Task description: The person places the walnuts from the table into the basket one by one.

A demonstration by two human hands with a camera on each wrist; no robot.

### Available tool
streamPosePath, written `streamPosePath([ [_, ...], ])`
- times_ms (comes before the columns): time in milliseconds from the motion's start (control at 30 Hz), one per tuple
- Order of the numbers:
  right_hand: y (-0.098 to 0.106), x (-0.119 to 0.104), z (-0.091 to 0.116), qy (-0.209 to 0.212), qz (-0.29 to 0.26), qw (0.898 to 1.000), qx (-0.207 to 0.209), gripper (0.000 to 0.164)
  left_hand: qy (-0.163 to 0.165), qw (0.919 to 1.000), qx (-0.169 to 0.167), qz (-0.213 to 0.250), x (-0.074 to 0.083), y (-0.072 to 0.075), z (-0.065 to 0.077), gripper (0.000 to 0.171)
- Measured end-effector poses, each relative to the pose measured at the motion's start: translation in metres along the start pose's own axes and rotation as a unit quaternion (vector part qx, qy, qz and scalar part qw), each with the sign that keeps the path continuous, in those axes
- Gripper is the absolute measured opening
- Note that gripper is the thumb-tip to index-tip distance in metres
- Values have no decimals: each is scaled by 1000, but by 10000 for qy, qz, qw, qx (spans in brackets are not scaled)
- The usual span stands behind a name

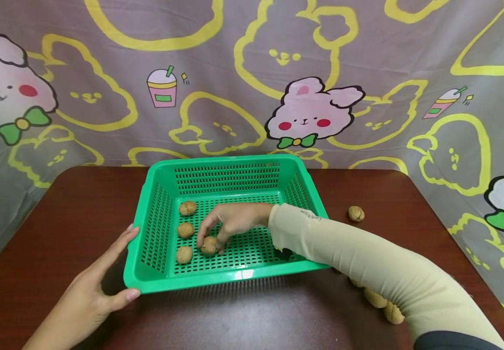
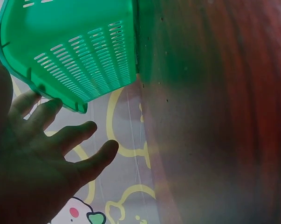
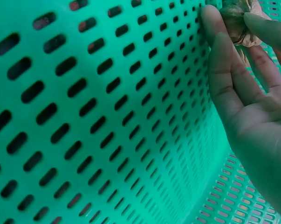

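Pinched in the right hand's (image 1: 234, 224) fingertips, a walnut (image 1: 209, 245) sits low on the basket (image 1: 234, 276) floor beside three others, the flat left hand (image 1: 98, 287) steadying the rim, so release seems next.

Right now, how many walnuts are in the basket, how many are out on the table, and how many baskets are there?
Walnuts in the green basket: 4, at, and one pinched by the right hand at
Walnuts on the table: 3 visible, at; the sleeve may hide more
Baskets: 1
Total: 8 things
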State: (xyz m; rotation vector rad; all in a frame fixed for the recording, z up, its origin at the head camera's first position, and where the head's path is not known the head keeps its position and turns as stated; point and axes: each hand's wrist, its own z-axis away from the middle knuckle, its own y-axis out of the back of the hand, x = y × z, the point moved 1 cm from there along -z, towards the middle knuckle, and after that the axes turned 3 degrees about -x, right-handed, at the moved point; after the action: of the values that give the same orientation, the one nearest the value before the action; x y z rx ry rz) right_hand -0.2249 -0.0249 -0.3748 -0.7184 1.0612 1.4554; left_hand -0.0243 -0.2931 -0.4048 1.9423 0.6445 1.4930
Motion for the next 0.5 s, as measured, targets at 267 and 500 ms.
streamPosePath([
  [267, -2, 1, 0, -100, 219, 9997, -106, 42, -12, 10000, 14, -29, 1, 0, -1, 109],
  [500, -3, 0, 2, -166, 165, 9995, -197, 47, -5, 10000, 16, -15, 1, 0, -1, 109],
])
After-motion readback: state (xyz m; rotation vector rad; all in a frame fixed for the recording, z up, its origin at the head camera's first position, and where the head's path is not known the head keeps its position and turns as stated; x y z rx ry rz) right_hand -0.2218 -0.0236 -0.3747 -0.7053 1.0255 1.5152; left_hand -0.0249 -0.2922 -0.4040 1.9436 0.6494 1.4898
